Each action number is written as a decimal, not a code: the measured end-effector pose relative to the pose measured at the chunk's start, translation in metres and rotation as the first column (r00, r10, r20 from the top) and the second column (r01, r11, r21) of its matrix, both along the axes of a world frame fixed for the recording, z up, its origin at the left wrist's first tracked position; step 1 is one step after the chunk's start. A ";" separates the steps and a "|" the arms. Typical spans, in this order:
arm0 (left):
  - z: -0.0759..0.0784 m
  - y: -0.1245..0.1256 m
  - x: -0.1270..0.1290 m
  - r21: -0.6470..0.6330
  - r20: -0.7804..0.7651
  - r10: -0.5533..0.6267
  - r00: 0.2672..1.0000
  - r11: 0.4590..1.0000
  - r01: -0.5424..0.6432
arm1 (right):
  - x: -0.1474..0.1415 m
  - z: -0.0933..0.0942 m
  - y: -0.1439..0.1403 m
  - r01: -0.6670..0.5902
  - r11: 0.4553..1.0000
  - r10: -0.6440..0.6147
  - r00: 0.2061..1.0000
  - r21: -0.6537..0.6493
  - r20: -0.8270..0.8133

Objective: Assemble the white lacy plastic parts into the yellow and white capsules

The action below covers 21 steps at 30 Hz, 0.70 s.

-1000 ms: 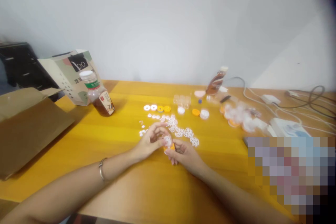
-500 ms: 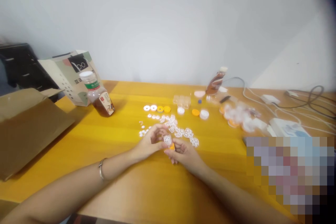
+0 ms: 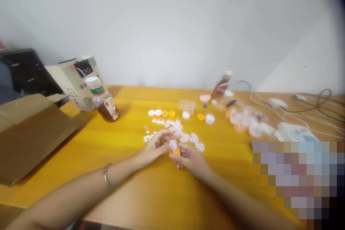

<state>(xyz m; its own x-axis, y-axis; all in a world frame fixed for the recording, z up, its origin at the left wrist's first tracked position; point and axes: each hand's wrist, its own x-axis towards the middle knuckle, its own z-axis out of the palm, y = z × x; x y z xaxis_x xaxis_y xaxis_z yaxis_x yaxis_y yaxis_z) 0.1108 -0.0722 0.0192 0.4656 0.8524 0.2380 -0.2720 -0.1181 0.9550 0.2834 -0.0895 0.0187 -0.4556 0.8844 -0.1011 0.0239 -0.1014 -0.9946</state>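
My left hand (image 3: pixel 155 148) has its thumb and fingers closed on a small white perforated piece (image 3: pixel 173 145). Just below, my right hand (image 3: pixel 194 160) grips an orange round part (image 3: pixel 176 151), which touches the white piece. Blur hides how the two parts are joined. Beyond my fingers lie several white lattice-patterned discs (image 3: pixel 193 138), loosely spread. Small white pieces (image 3: pixel 147 138) are scattered by my left hand. Further back, white rings (image 3: pixel 151 113) and yellow rings (image 3: pixel 171 114) form a row.
A honey-coloured jar (image 3: pixel 107 109) stands at left before a paper bag (image 3: pixel 83 95) and an open cardboard box (image 3: pixel 35 133). Clear plastic cups (image 3: pixel 187 105), a brown drink bottle (image 3: pixel 221 86), a pile of plastic bags (image 3: pixel 249 116) and cables (image 3: pixel 323 99) lie at the back and right.
More of the orange part shows between my fingers, and the held piece is slightly turned. Both hands stay close together. The whole view has shifted slightly.
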 end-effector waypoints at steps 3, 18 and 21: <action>0.000 0.000 0.000 0.000 -0.033 -0.016 0.999 1.000 0.016 | 0.000 0.000 0.000 -0.016 1.000 0.016 1.000 0.003 -0.008; 0.006 -0.003 0.003 -0.023 -0.116 0.041 0.992 0.999 -0.044 | 0.001 0.002 0.000 0.003 0.999 -0.003 1.000 0.034 0.022; 0.008 -0.004 0.002 0.003 -0.146 0.020 0.989 1.000 -0.019 | 0.001 0.002 -0.001 -0.013 1.000 0.012 1.000 0.023 0.015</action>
<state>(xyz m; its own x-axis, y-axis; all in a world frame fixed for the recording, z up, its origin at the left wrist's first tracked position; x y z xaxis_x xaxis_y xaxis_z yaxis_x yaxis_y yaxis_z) 0.1130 -0.0764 0.0271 0.4788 0.8614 0.1698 -0.1269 -0.1235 0.9842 0.2840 -0.0908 0.0207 -0.4652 0.8809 -0.0871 0.0397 -0.0775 -0.9962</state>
